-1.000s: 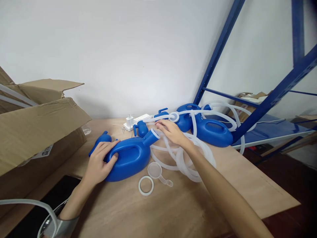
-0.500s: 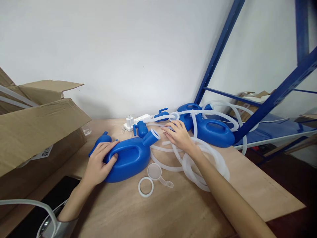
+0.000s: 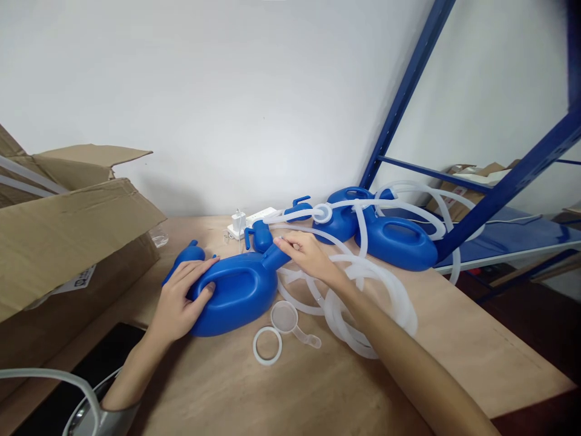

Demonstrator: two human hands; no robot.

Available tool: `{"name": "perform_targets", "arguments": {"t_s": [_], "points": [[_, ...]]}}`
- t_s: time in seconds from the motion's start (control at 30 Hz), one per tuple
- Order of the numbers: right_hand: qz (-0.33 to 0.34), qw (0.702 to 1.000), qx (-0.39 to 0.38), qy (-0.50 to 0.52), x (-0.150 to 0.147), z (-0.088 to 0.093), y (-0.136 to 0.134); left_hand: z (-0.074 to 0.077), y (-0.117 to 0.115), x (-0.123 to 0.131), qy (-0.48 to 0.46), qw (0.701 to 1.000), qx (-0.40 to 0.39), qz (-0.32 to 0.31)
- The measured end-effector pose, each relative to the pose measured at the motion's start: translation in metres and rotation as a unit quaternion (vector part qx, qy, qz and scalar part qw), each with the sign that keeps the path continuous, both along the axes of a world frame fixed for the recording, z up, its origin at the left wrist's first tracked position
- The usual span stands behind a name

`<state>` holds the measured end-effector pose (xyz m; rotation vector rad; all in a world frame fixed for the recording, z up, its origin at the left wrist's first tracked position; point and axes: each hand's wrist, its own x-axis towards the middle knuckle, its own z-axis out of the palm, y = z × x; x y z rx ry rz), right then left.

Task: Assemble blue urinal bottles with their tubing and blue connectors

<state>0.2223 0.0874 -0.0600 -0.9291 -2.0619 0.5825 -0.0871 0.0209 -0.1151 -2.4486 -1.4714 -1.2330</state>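
Note:
A blue plastic urinal bottle (image 3: 254, 300) lies on its side on the wooden table, its neck angled up to the right. My left hand (image 3: 184, 297) grips it at the handle, with the thumb by the handle opening. At the neck's mouth, my right hand (image 3: 306, 254) is closed around the rim, and its fingers hide the opening. Just in front of the bottle are a white ring (image 3: 267, 362) and a translucent round cap with a strap (image 3: 284, 317). Coiled clear tubing (image 3: 399, 297) lies beneath and beyond my right forearm.
Two more blue bottles (image 3: 403, 245) with tubing stand at the back right, beside a blue metal rack (image 3: 399, 97). Small blue spouted pieces (image 3: 262, 236) and a white power strip (image 3: 261, 215) lie near the wall. An open cardboard box (image 3: 82, 242) occupies the left.
My right hand has moved left and down from above the tubing onto the bottle's mouth and closed there. The loose tubing has shifted slightly. My left hand keeps its place on the bottle.

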Motion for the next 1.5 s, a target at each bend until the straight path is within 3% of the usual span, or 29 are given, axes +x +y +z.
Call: {"name": "perform_targets", "arguments": {"t_s": [0.27, 0.43, 0.77, 0.83, 0.93, 1.07, 1.17, 1.27, 1.37, 1.5], "points": [[0.066, 0.988, -0.113, 0.086, -0.001, -0.007, 0.007, 0.002, -0.002, 0.001, 0.007, 1.000, 0.015, -0.011], [0.059, 0.979, -0.155, 0.120, -0.003, -0.012, 0.009, 0.004, -0.003, 0.002, 0.014, 0.999, 0.028, -0.011], [0.060, 0.984, -0.139, 0.098, -0.001, -0.007, 0.005, 0.002, -0.002, -0.004, 0.033, 0.999, 0.015, -0.007], [0.059, 0.989, -0.115, 0.070, 0.002, -0.003, 0.000, 0.009, -0.002, -0.002, 0.060, 0.998, -0.002, -0.003], [0.058, 0.995, -0.081, 0.010, 0.008, 0.006, -0.008, 0.032, -0.002, 0.016, 0.141, 0.990, -0.016, -0.019], [0.060, 0.997, -0.051, -0.028, 0.012, 0.014, -0.012, 0.074, 0.003, 0.067, 0.223, 0.971, -0.055, -0.067], [0.053, 0.995, -0.085, -0.021, 0.012, 0.014, -0.010, 0.096, 0.016, 0.102, 0.245, 0.962, -0.111, -0.046], [0.067, 0.980, -0.186, 0.024, 0.012, 0.014, -0.006, 0.102, 0.034, 0.116, 0.243, 0.959, -0.130, -0.061], [0.077, 0.953, -0.280, 0.085, 0.013, 0.017, -0.004, 0.096, 0.048, 0.113, 0.203, 0.960, -0.161, -0.109], [0.070, 0.939, -0.328, 0.075, 0.015, 0.022, -0.006, 0.086, 0.052, 0.106, 0.209, 0.950, -0.203, -0.114]]}}
